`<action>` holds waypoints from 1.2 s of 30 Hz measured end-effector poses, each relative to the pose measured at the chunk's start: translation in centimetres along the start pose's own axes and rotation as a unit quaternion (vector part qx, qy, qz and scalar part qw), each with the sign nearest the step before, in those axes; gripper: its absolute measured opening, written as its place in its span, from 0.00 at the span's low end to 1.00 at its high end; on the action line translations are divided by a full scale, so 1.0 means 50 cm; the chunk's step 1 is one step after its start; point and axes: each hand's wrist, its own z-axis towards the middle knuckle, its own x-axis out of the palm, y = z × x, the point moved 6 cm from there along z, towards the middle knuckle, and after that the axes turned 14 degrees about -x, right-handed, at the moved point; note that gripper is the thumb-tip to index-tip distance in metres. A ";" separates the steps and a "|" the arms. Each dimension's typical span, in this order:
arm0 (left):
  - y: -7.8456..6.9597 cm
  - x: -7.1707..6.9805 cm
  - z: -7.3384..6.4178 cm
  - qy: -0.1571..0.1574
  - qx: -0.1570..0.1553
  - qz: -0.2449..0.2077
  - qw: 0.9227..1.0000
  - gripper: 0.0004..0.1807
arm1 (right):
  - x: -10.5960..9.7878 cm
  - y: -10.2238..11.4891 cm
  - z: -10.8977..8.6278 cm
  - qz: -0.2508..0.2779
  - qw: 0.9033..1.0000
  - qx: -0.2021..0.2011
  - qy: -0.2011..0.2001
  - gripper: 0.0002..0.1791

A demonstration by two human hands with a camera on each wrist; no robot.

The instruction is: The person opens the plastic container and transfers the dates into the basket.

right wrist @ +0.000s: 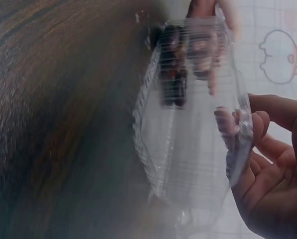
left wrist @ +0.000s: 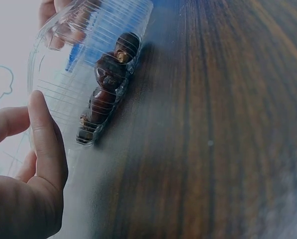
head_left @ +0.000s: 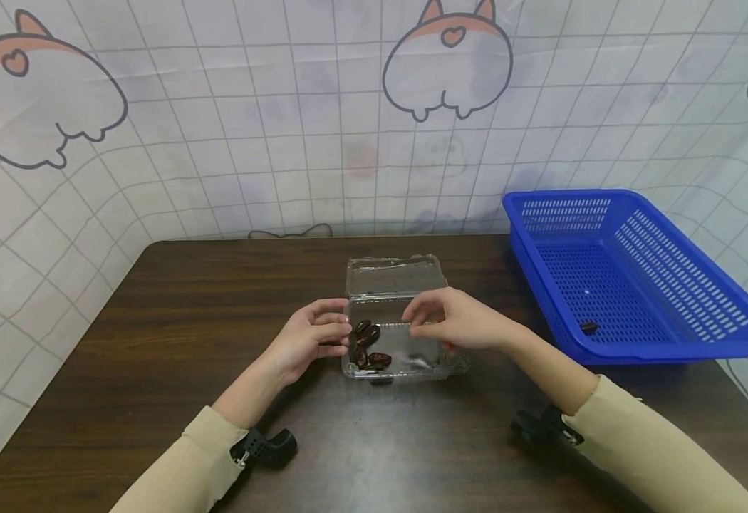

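Observation:
A clear plastic clamshell box [head_left: 406, 367] sits on the table with its lid [head_left: 396, 274] raised at the back. Several dark brown dates [head_left: 374, 358] lie in its left end; the same dates [left wrist: 108, 72] show through the ribbed side in the left wrist view. My left hand [head_left: 310, 336] touches the box's left side with extended fingers. Over the right half of the box is my right hand [head_left: 454, 319], its fingers loosely bent, with a gap between thumb and fingers and nothing visible there. In the right wrist view, the fingers [right wrist: 275, 112] are right at the rim.
A blue plastic basket [head_left: 541, 285] stands at the right of the dark wood table [head_left: 220, 306], with a small dark brown piece [head_left: 588, 327] on its floor. Behind the table hangs a white grid-patterned cloth [head_left: 271, 157]. Black bands are on both wrists.

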 end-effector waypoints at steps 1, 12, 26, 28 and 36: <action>0.000 0.000 0.000 0.000 0.000 0.000 1.000 0.29 | 0.004 -0.001 0.003 0.001 1.000 0.000 0.003 0.12; 0.000 0.002 0.004 0.000 -0.003 -0.002 1.000 0.29 | 0.045 -0.017 0.026 0.006 1.000 0.007 0.027 0.12; 0.005 -0.002 0.004 -0.004 -0.005 -0.004 1.000 0.29 | 0.072 -0.026 0.045 -0.041 0.997 0.009 0.068 0.12; 0.006 -0.003 0.005 -0.003 -0.006 -0.006 1.000 0.29 | 0.075 -0.028 0.047 -0.040 0.996 0.009 0.078 0.13; 0.006 -0.003 0.006 -0.002 -0.003 -0.009 1.000 0.29 | 0.087 -0.029 0.053 -0.043 0.994 0.010 0.102 0.14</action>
